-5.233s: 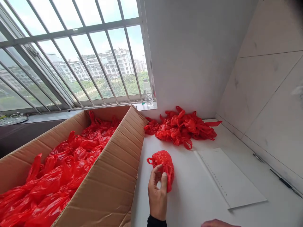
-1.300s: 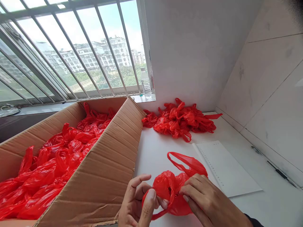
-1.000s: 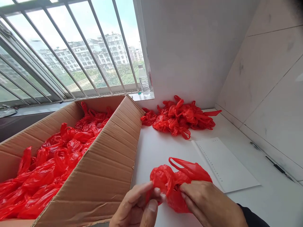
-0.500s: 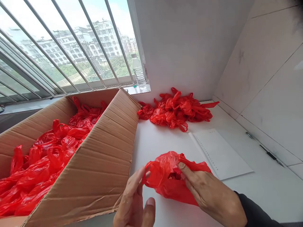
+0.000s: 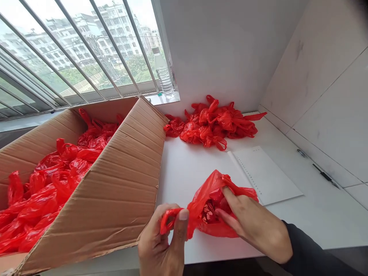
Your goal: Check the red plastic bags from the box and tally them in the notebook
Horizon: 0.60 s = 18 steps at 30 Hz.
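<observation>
**Both hands in the red bag at the table's near edge**

I see my left hand (image 5: 162, 245) pinching one handle of the red bag (image 5: 214, 209), grip closed on it. My right hand (image 5: 253, 224) has its fingers tucked into the mouth. Half a second ago the bag was bunched; now it gapes open beside the cardboard box (image 5: 115, 191).
</observation>
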{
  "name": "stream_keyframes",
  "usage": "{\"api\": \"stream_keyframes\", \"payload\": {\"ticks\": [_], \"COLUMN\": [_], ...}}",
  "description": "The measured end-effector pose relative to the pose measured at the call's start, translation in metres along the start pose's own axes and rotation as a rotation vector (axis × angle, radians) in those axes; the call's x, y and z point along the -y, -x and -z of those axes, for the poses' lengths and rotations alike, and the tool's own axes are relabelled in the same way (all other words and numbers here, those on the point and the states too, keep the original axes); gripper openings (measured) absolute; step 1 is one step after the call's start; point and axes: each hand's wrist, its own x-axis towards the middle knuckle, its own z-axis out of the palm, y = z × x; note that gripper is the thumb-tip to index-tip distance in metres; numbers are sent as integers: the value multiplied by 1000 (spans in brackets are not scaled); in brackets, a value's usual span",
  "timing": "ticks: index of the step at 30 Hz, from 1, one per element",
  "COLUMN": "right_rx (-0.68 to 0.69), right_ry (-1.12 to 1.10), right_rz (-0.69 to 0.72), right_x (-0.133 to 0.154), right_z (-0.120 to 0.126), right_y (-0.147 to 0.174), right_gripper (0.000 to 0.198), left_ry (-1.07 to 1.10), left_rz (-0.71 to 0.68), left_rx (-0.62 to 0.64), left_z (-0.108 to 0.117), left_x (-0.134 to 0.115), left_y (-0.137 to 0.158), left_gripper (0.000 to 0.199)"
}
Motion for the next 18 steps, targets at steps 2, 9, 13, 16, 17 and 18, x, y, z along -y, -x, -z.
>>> {"api": "stream_keyframes", "payload": {"ticks": [2,9,13,16,17,18], "right_rx": [19,-1,6,-15,-21,-26], "right_ry": [40,98,125,92,77,61], "right_rz": [-9,201,144,114,112,119], "right_x": [3,7,1,-3,-4,-4], "right_z": [1,-8,-13,-13,-13,-13], "right_y": [2,4,0,-1,-1,0], "right_gripper": [46,12,22,14,11,9], "left_ry": [-8,9,-66,-144,-168,-186], "left_rz": [-20,-9,-3,11,3,-6], "left_rx": [47,-2,101,163,157,140], "left_z": [0,-4,2,7,9,10], "left_x": [1,4,9,12,12,11], "left_y": [0,3,9,9,8,6], "left_gripper": [27,31,30,25,17,14]}}
